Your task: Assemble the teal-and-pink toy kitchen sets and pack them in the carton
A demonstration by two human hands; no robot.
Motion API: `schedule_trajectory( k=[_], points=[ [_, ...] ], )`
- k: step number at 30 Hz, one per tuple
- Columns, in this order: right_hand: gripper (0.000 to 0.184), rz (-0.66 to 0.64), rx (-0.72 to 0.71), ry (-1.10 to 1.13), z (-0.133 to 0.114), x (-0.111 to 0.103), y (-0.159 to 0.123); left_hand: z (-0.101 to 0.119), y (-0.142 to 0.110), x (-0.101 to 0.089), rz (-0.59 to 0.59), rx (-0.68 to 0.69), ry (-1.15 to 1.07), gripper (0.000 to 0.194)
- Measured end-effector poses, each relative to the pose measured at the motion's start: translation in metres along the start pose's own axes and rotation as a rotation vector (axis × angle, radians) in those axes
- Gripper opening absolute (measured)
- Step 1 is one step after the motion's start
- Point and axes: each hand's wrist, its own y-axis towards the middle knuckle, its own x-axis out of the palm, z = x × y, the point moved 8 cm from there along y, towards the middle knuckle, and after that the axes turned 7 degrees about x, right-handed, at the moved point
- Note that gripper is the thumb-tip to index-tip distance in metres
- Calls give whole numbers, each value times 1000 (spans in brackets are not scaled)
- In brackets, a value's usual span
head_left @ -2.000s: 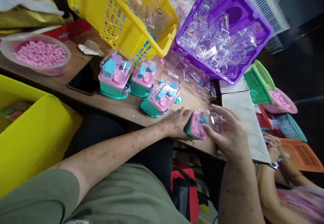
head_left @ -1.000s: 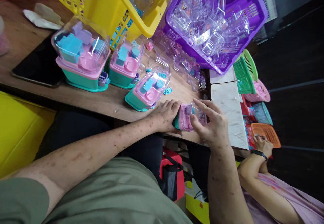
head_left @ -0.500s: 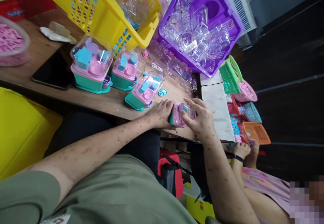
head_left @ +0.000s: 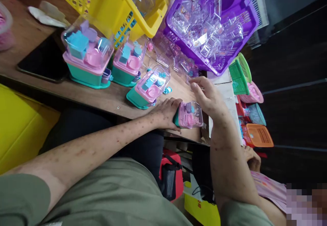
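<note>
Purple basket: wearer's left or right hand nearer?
Right: right hand is just in front of the purple basket; left hand is farther off, gripping a clear-covered pink-and-teal toy.

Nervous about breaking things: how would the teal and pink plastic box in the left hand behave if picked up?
The box is probably stiff, given its moulded body. Its glossy, clear plastic cover may feel slippery and, looking thin, could crack.
</note>
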Motion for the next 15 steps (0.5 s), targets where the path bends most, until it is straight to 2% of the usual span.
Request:
schedule_trajectory(
  k=[2,4,5,6,9,12,15],
  points=[
    [55,-142,13,-39,1,16,16,-1,0,0,5,-12,-15,122],
    [58,-271,45,-46,6,27,15,-2,-1,-1,9,-30,-19,125],
    [57,-271,61,-29,9,25,10,-2,-1,-1,9,-31,-16,126],
    [56,-213,70,3,12,18,1,0,-1,-2,8,-25,-12,126],
    [54,38,50,103,22,-10,-42,4,-1,-3,-5,0,8,124],
    [66,-17,2,115,28,-1,-82,4,-1,-2,-23,-17,33,121],
    [68,0,-22,116,30,9,-93,4,-2,-1,-11,-11,35,121]
  ],
)
